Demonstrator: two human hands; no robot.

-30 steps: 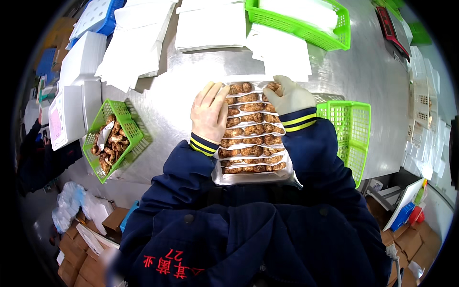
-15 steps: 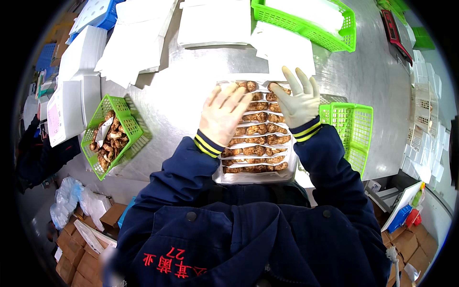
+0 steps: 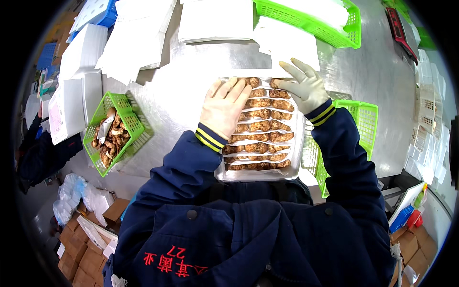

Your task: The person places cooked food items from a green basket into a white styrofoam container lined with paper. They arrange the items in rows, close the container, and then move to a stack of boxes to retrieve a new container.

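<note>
A white tray (image 3: 296,134) in front of me holds several rows of brown knobbly mushrooms (image 3: 258,125), separated by white paper strips. My left hand (image 3: 223,106), in a pale glove, lies over the tray's upper left part, fingers slightly bent and apart, their tips on the top rows. What is under them is hidden. My right hand (image 3: 306,86), also gloved, is at the upper right corner with fingers spread, the thumb side at a mushroom (image 3: 275,83) in the top row.
A green basket of mushrooms (image 3: 114,137) stands left, another green basket (image 3: 368,124) right. White sheets (image 3: 215,19), foam boxes (image 3: 71,105) and another green basket (image 3: 355,28) line the steel table (image 3: 392,86). A co-worker (image 3: 40,158) is at far left; cartons (image 3: 81,248) lie below.
My left hand has moved rightward over the tray. My right hand has shifted right and up, its fingers lifting and spreading from the mushroom they were bent around.
</note>
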